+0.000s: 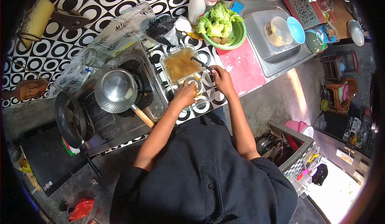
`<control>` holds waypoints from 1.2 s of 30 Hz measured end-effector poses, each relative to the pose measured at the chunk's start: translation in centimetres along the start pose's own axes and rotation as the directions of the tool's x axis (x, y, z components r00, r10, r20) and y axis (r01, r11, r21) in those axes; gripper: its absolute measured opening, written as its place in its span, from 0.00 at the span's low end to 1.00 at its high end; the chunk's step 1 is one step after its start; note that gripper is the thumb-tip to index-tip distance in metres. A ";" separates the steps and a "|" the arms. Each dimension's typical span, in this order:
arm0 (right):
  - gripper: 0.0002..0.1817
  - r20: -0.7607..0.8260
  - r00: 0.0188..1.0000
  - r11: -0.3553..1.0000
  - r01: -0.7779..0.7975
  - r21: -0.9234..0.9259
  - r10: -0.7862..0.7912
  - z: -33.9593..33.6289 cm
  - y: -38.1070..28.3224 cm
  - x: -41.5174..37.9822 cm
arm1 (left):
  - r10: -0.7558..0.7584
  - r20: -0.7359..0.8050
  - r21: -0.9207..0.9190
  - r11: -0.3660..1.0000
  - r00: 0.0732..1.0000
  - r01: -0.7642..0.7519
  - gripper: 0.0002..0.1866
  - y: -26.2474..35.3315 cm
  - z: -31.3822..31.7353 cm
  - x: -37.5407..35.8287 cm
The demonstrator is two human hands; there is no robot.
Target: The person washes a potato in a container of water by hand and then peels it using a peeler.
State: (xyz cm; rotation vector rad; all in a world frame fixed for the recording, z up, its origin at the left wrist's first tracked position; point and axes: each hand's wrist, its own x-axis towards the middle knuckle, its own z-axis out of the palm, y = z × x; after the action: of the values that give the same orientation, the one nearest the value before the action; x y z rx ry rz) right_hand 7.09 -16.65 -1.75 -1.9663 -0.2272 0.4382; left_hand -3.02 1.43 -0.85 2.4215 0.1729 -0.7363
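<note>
My right hand (221,79) is closed around the handle of a dark utensil (201,64), whose end reaches over a glass dish of brown liquid (181,65). Fingers bent, my left hand (185,93) is at a second clear container (205,96), just below the dish. Yellowish-brown food (196,88) shows beside its fingertips; whether the fingers grip it is too small to tell. To the right of my right hand lies a red cutting board (242,68). A green bowl (238,39) with leafy lettuce (220,21) stands behind the board.
On the left, a stove (114,133) bears a steel pan (116,91) with a wooden handle; a black wok (69,120) sits at its left edge. A glass jar (94,58) stands behind. The sink (256,21) at right holds a clear tub (277,31) and blue bowl (296,29).
</note>
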 end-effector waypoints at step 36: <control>0.14 0.252 0.966 0.888 -0.163 0.430 0.056 1.2 -3.8 -0.2 | 0.037 -0.728 -0.462 0.711 0.684 -0.530 0.31 -0.9 -3.2 -0.2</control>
State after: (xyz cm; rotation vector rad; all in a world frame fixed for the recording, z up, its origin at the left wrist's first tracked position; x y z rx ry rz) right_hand 6.55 -14.12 1.32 -1.4749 -0.1454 0.7307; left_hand -2.00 4.05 0.95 1.8292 0.2463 0.3832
